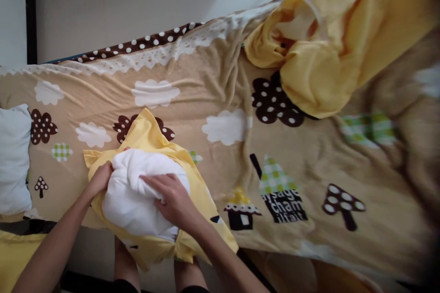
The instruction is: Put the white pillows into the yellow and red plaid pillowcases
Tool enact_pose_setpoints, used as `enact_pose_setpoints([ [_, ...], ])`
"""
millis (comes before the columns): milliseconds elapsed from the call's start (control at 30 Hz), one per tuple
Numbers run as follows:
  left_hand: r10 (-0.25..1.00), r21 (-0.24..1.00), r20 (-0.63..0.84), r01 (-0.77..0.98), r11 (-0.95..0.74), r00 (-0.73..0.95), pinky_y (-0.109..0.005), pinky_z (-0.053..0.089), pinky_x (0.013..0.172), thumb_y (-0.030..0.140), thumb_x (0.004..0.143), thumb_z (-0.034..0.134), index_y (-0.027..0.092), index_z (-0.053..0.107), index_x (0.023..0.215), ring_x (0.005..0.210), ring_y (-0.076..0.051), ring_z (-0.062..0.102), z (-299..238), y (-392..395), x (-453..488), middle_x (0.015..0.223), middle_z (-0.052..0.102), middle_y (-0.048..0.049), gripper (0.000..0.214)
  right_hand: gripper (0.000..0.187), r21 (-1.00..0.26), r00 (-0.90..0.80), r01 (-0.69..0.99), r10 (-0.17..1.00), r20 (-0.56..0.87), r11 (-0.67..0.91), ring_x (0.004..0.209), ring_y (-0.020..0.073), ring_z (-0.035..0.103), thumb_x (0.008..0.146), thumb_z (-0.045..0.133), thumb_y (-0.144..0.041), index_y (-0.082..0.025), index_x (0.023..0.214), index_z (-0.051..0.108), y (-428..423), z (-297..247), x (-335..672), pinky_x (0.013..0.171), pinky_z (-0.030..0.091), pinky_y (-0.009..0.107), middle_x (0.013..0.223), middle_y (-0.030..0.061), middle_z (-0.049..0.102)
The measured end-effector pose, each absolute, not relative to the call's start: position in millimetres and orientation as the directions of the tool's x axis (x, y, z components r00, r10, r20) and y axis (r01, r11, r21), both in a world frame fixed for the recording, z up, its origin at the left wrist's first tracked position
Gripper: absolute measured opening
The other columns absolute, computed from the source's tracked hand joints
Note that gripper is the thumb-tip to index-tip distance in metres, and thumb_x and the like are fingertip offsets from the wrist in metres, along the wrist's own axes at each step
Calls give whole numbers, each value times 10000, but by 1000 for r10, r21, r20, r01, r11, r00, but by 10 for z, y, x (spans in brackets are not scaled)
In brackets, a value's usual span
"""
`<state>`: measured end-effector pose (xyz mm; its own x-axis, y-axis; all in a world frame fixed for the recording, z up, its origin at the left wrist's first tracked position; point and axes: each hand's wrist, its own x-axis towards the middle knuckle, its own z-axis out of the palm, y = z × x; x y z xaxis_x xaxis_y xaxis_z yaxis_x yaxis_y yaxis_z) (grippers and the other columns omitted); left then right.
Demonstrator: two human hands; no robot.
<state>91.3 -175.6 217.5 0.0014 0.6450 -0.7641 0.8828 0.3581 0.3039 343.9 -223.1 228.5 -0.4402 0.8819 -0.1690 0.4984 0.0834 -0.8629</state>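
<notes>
A white pillow (134,192) lies partly inside a yellow pillowcase (147,135) at the near edge of the bed. My left hand (99,177) is closed on the left edge of the pillowcase, next to the pillow. My right hand (173,199) presses on top of the pillow with its fingers curled into the white fabric. The pillowcase spreads out beneath and behind the pillow, and its far corner points toward the wall.
The bed is covered by a tan blanket (309,165) printed with clouds, trees and houses. A crumpled yellow cloth (330,50) lies at the far right. Another white pillow (13,160) sits at the left edge. A wall runs behind the bed. My knees show below.
</notes>
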Motion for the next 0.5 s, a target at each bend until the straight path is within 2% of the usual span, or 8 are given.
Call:
enact_pose_setpoints([
  [67,619,220,-785,944,248,20,-401,459,872,289,876,499,184,587,996,939,-279,635,2059,-1662,888,957,698,-112,183,706,-863,-478,492,864,-158,115,926,222,656,622,465,28,-229,1252,651,-2392,2321,3340,818,443,369,1060,75,740],
  [100,618,219,-784,957,187,59,-402,454,877,305,887,487,188,589,1009,945,-277,631,2008,-1632,906,976,691,-112,198,709,-871,-495,477,855,-154,120,902,212,658,611,456,40,-235,1230,664,-2457,2333,3307,792,436,354,1038,64,743],
  [167,626,308,-760,944,114,172,-382,441,912,298,888,475,205,614,1016,1003,-259,614,1904,-1601,990,1046,678,-101,210,706,-886,-521,449,839,-155,115,861,197,661,596,438,55,-240,1186,687,-2542,2359,3270,757,426,333,968,45,749],
  [267,676,528,-695,813,246,246,-333,432,958,256,838,492,211,661,947,1050,-225,596,1748,-1594,1150,1067,686,-71,206,701,-896,-523,436,834,-175,85,817,186,663,564,419,58,-246,1121,716,-2585,2407,3293,749,426,324,894,30,750],
  [333,701,603,-674,720,342,232,-309,452,943,224,810,457,188,670,943,1024,-208,616,1682,-1602,1207,1052,704,-71,253,696,-905,-498,423,845,-196,40,809,185,664,548,412,48,-253,1089,729,-2611,2438,3355,750,436,325,907,27,759],
  [400,695,610,-694,666,429,187,-288,483,888,226,830,383,161,666,1017,981,-192,647,1676,-1608,1206,1052,718,-80,345,668,-919,-470,393,856,-218,-18,812,190,666,552,409,30,-252,1061,738,-2664,2464,3432,744,451,325,937,31,768],
  [500,641,559,-759,617,554,112,-300,507,804,338,909,309,133,668,1040,888,-206,670,1759,-1595,1182,964,727,-96,434,619,-944,-458,324,864,-208,-55,769,198,661,575,405,1,-254,1025,746,-2765,2509,3523,702,460,326,888,30,766],
])
